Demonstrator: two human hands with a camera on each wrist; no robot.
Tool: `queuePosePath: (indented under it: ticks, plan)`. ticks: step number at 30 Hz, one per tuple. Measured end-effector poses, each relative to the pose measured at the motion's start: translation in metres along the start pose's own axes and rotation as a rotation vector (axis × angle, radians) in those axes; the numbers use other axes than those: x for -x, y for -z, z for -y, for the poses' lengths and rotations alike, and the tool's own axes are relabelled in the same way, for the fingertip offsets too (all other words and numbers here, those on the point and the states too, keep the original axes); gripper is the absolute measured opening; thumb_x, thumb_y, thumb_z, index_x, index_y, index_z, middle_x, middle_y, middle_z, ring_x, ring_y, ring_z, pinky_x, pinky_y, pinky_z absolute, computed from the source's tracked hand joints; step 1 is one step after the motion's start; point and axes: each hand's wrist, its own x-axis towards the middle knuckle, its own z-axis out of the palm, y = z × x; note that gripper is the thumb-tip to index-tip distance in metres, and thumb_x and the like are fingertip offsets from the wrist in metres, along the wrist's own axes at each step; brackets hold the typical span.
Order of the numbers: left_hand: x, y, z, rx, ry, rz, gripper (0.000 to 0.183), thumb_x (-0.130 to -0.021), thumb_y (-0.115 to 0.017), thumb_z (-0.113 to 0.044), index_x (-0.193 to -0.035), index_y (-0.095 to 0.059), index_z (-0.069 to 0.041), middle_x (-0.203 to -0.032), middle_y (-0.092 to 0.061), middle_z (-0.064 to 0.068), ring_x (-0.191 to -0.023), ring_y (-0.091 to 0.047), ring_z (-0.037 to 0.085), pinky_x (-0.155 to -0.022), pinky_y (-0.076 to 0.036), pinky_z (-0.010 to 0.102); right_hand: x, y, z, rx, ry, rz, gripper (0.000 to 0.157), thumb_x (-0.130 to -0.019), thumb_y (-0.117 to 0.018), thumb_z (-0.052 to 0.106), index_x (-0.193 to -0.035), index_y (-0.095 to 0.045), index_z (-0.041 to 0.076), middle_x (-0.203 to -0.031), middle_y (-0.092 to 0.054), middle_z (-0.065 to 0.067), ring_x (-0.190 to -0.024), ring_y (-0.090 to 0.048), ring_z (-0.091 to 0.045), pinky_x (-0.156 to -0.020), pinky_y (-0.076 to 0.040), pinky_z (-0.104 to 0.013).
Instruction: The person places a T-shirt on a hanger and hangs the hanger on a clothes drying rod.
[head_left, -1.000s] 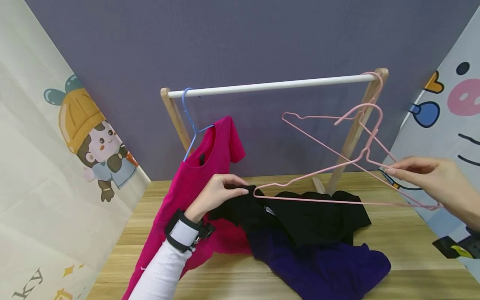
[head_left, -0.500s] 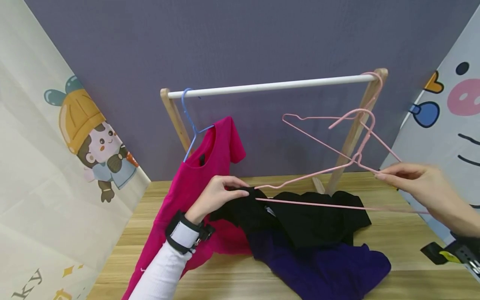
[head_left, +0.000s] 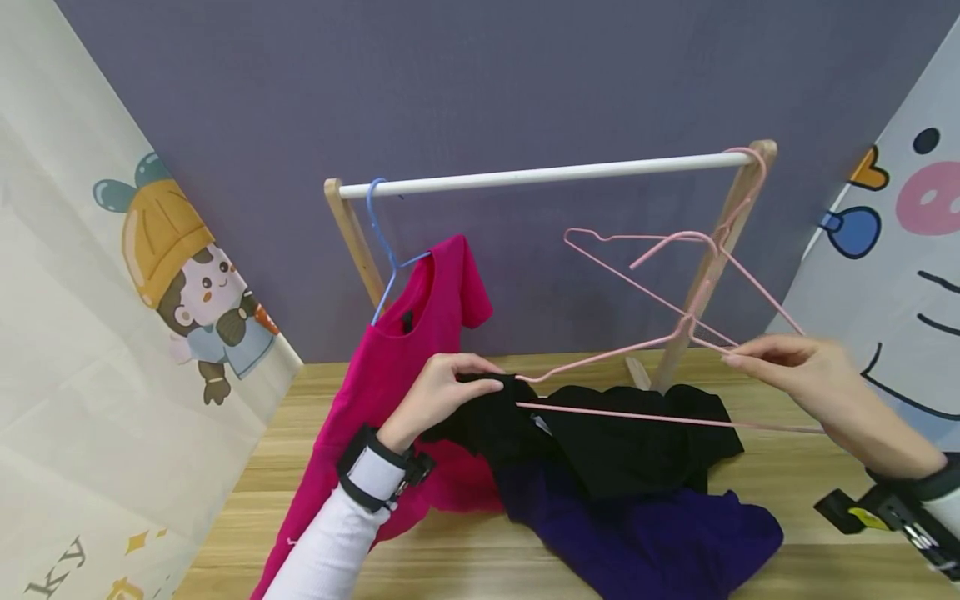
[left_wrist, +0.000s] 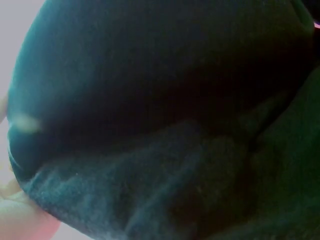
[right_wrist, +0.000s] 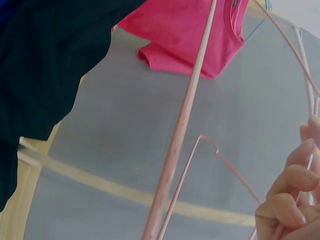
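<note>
My left hand (head_left: 438, 396) pinches the shoulder of a black shirt (head_left: 491, 425) between thumb and fingers. In the left wrist view, dark cloth (left_wrist: 150, 100) fills most of the frame, with fingertips at its left edge. My right hand (head_left: 798, 379) grips one arm of a pink wire hanger (head_left: 600, 361), its hook pointing up and left. The hanger's left end is hidden inside the shirt's neck. In the right wrist view, curled fingers (right_wrist: 287, 195) hold the wire, and the hanger's long bottom bar (right_wrist: 182, 120) crosses the frame. Dark purple cloth (head_left: 645, 533) lies below the black part.
Behind stands a wooden rack with a white bar (head_left: 540, 174). A magenta T-shirt (head_left: 427, 333) hangs at its left on a blue hanger (head_left: 393, 267). Another pink hanger (head_left: 630, 277) hangs at the right end. The wood-grain table (head_left: 277, 483) lies below, with printed curtains on both sides.
My right hand has moved left with the pink hanger, whose left end has slipped into the shirt's neck. My left hand has kept its hold on the shoulder.
</note>
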Motion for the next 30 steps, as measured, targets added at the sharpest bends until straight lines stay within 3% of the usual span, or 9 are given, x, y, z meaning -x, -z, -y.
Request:
queuePosePath:
  ticks: [8,12,21,30]
  plan:
    - [-0.002,-0.007,-0.002,-0.006,-0.019,-0.013,0.015,-0.074,-0.067,-0.005,-0.089,-0.066,-0.002,-0.084,-0.068,0.012,-0.076,-0.059,0.010,-0.066,-0.050,0.032,-0.003,-0.017,0.011,-0.063,0.081,0.013,0.021,-0.082,-0.062,0.023,-0.096,-0.064,0.008,-0.083,-0.064,0.016,-0.080,-0.054,-0.003,-0.067,-0.039,-0.015]
    - [-0.003,-0.011,0.005,-0.009,-0.019,-0.035,0.014,-0.074,-0.067,-0.006,-0.088,-0.067,-0.005,-0.083,-0.068,0.010,-0.078,-0.059,0.010,-0.070,-0.050,0.035,-0.002,-0.025,0.018,-0.078,0.089,-0.009,0.021,-0.080,-0.063,0.024,-0.094,-0.065,0.008,-0.080,-0.065,0.014,-0.078,-0.055,-0.005,-0.066,-0.040,-0.014]
    - [-0.004,-0.015,-0.004,-0.057,-0.040,-0.100,0.012,-0.074,-0.066,-0.002,-0.086,-0.066,-0.002,-0.082,-0.068,0.014,-0.079,-0.060,0.018,-0.072,-0.051,0.041,-0.004,-0.036,0.032,-0.083,0.104,0.013,0.023,-0.081,-0.063,0.028,-0.094,-0.065,0.009,-0.083,-0.066,0.010,-0.079,-0.055,-0.007,-0.068,-0.041,-0.016]
    - [-0.008,-0.020,-0.008,-0.024,-0.046,-0.137,0.012,-0.076,-0.064,-0.002,-0.087,-0.065,0.000,-0.083,-0.068,0.015,-0.079,-0.060,0.018,-0.072,-0.050,0.043,-0.010,-0.051,0.041,-0.123,0.135,0.030,0.022,-0.080,-0.063,0.027,-0.093,-0.066,0.009,-0.083,-0.066,0.004,-0.077,-0.056,-0.013,-0.066,-0.043,-0.018]
